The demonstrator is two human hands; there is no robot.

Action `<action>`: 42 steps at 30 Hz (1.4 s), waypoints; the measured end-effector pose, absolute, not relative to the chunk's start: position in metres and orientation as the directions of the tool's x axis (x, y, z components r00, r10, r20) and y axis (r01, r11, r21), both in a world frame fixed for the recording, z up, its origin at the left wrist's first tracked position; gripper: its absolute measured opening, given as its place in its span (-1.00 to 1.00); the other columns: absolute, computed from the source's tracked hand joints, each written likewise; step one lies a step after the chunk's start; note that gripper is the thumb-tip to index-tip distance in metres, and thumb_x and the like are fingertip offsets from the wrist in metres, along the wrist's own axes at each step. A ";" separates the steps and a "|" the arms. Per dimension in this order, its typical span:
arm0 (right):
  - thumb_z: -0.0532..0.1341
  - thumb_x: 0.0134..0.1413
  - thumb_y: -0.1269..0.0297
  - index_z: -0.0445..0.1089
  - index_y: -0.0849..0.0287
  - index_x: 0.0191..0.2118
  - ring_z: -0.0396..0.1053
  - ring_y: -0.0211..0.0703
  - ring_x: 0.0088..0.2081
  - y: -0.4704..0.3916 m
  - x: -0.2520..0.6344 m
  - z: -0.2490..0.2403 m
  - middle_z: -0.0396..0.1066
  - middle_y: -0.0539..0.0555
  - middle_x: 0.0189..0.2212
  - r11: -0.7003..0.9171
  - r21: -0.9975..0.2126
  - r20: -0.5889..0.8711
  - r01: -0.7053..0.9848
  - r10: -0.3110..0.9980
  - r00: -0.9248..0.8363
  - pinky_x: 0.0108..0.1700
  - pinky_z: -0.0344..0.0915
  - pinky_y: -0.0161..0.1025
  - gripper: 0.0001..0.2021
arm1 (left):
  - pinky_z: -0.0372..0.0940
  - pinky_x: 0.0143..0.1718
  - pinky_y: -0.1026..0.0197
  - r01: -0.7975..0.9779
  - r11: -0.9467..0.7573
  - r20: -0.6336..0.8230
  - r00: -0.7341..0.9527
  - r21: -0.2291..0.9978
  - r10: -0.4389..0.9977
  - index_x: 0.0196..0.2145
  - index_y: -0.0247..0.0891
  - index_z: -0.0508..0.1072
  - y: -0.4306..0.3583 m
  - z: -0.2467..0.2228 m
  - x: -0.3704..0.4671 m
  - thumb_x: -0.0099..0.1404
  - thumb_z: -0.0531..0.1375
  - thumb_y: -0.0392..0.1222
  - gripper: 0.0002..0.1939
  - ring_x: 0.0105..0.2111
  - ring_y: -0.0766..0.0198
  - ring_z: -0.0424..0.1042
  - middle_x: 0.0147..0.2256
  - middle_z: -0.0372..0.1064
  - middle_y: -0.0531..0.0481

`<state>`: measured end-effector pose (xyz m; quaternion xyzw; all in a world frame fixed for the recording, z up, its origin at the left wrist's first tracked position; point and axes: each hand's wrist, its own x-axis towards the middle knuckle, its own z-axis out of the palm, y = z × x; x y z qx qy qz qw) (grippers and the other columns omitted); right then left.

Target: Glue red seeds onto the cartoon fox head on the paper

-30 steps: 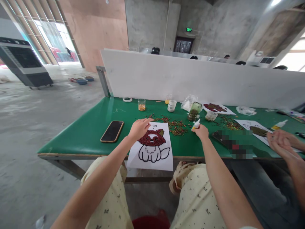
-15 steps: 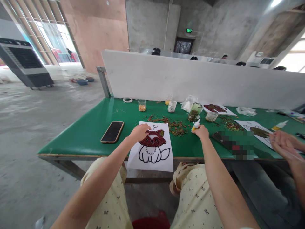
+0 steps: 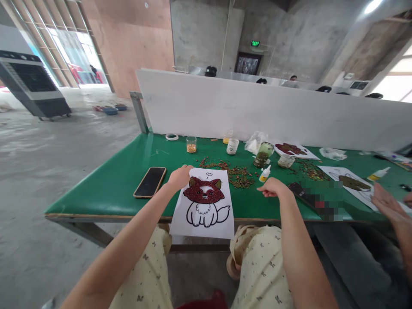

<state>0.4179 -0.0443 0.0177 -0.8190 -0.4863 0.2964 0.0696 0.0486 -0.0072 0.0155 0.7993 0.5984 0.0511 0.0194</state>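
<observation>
A paper sheet (image 3: 177,223) with a cat-like outline drawing lies on the table, its lower end past the front edge. Dark red grains fill most of the drawing's head (image 3: 203,195), green ones the ears, while the body is bare outline. My left hand (image 3: 180,177) pinches the sheet's upper left edge; the fingertips are partly hidden. My right hand (image 3: 273,187) hovers over the table right of the sheet, fingers loosely bent and nothing in them. Just beyond it a small glue bottle (image 3: 264,174) with yellow label and white nozzle stands apart from the fingers.
Loose red and green grains (image 3: 240,177) lie behind the sheet. Beyond are a cup of kernels (image 3: 191,146), a jar of green grains (image 3: 262,156) and a white partition (image 3: 257,107). A phone (image 3: 150,182) lies left; a co-worker's hand (image 3: 388,204) is right.
My right hand has let go of the glue bottle and drawn back toward me. My left hand has moved off the drawn head to the sheet's left edge.
</observation>
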 end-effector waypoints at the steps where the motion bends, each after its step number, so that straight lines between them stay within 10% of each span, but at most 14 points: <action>1: 0.26 -0.02 0.34 0.36 0.30 -0.56 0.37 -0.29 -0.62 -0.042 0.411 0.018 0.42 0.11 -0.65 -0.484 -0.421 -0.399 0.767 0.858 0.323 -0.54 0.27 -0.40 -0.82 | 0.29 -0.16 0.18 0.957 -0.273 0.050 0.269 0.101 0.962 0.10 -0.20 0.22 -0.005 0.015 0.046 0.26 -0.09 -0.39 -0.54 -0.10 0.16 0.39 -0.02 0.31 -0.14; 9: 0.29 -0.09 0.37 0.46 0.11 -0.19 0.43 -0.20 -0.27 -0.011 0.372 0.014 0.44 0.09 -0.10 -0.120 -0.458 -0.078 0.881 0.992 0.095 -0.31 0.27 -0.38 -0.75 | 0.27 -0.10 0.22 0.956 -0.257 -0.011 0.261 0.140 0.965 0.08 -0.22 0.29 0.007 0.010 0.038 0.22 -0.06 -0.39 -0.52 -0.04 0.18 0.38 -0.03 0.40 -0.10; 19: 0.25 -0.09 0.43 0.48 0.11 -0.38 0.41 -0.24 -0.38 0.008 0.360 -0.012 0.50 0.00 -0.40 -0.044 -0.430 0.025 0.902 0.998 0.061 -0.37 0.22 -0.37 -0.89 | 0.30 -0.17 0.21 0.959 -0.241 -0.028 0.248 0.148 0.968 -0.01 -0.23 0.40 0.011 0.016 0.037 0.19 -0.02 -0.35 -0.57 -0.09 0.13 0.41 -0.06 0.43 -0.10; 35: 0.11 0.02 0.33 0.42 0.18 -0.30 0.40 -0.18 -0.35 0.017 0.378 -0.028 0.48 0.06 -0.33 -0.019 -0.652 0.260 0.758 0.933 0.247 -0.26 0.26 -0.30 -0.83 | 0.31 -0.19 0.22 0.971 -0.185 -0.019 0.190 0.151 0.982 -0.11 -0.18 0.47 0.009 0.015 0.041 0.15 0.00 -0.29 -0.61 -0.14 0.13 0.44 -0.13 0.48 -0.05; 42: 0.11 0.03 0.40 0.43 0.12 -0.29 0.37 -0.14 -0.27 0.011 0.379 -0.026 0.47 0.04 -0.26 -0.143 -0.461 0.253 0.876 0.925 0.284 -0.31 0.20 -0.30 -0.83 | 0.31 -0.20 0.24 0.969 -0.182 -0.006 0.186 0.168 0.983 -0.12 -0.15 0.48 0.008 0.014 0.040 0.13 0.02 -0.27 -0.61 -0.15 0.16 0.44 -0.14 0.48 -0.01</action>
